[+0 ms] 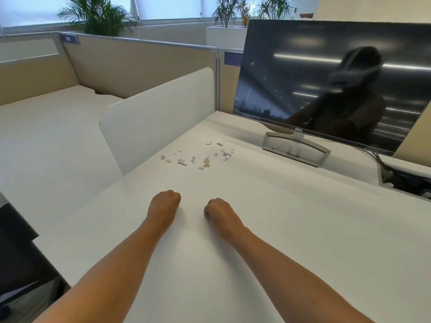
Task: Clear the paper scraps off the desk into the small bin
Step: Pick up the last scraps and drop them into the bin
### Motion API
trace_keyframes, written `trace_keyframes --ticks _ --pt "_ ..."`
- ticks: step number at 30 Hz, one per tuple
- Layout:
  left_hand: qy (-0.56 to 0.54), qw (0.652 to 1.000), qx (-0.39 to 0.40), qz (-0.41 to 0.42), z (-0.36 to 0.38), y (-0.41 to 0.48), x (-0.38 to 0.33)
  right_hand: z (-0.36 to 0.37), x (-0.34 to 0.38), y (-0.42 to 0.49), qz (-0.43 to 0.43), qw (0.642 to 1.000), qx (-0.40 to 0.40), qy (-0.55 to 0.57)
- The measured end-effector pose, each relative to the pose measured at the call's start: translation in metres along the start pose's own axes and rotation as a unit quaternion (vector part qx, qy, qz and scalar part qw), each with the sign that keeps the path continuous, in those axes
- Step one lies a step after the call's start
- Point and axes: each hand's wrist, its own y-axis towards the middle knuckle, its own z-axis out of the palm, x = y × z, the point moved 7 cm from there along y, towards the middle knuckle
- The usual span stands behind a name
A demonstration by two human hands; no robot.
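White desk [291, 224] | left hand [164, 206]: fingers curled tight, empty | right hand [218, 212]: fingers curled tight, empty | paper scraps [198, 157] ahead, untouched

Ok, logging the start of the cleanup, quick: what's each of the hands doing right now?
Left hand: closed in a fist on the desk, nothing visibly held.
Right hand: closed in a fist on the desk, nothing visibly held.

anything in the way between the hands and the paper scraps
Nothing visible. Only bare desk lies between the left hand, the right hand and the paper scraps. The monitor stand sits off to their right, the white divider to their left. The small bin is not in view.
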Motion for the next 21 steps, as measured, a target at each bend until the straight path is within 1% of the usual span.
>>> trace_keyframes --ticks 1,2,3,5,7,10,12,13,18,21 --pt "-0.043 0.998 0.044 -0.009 0.008 -0.003 -0.008 -0.001 -0.009 -0.009 0.002 1.0 -0.001 -0.003" --pt "-0.041 0.999 0.029 0.01 0.008 -0.005 -0.016 -0.003 -0.02 -0.019 0.008 1.0 0.0 -0.009" --pt "-0.045 0.999 -0.012 0.013 0.004 -0.005 -0.026 -0.006 -0.032 -0.029 0.016 1.0 0.002 -0.015" --pt "-0.044 0.997 -0.051 0.046 0.011 -0.007 -0.053 -0.015 -0.056 -0.05 0.041 0.999 -0.003 -0.006" --pt "-0.043 0.994 -0.062 0.082 0.003 -0.012 -0.09 -0.025 -0.081 -0.072 0.068 0.998 -0.014 0.007" --pt "-0.022 0.998 -0.002 0.062 0.0 -0.02 -0.146 -0.039 -0.122 -0.106 0.106 0.994 -0.024 0.019" --pt "-0.075 0.996 -0.005 0.054 0.0 -0.024 -0.181 -0.05 -0.148 -0.132 0.123 0.992 -0.027 0.026" --pt "-0.088 0.995 0.007 0.052 -0.003 -0.026 -0.2 -0.056 -0.161 -0.145 0.131 0.99 -0.034 0.022" --pt "-0.114 0.989 0.024 0.085 -0.011 -0.035 -0.303 -0.091 -0.221 -0.224 0.175 0.982 -0.075 0.001" --pt "-0.139 0.984 0.035 0.106 -0.018 -0.04 -0.371 -0.114 -0.262 -0.277 0.21 0.972 -0.104 0.012"
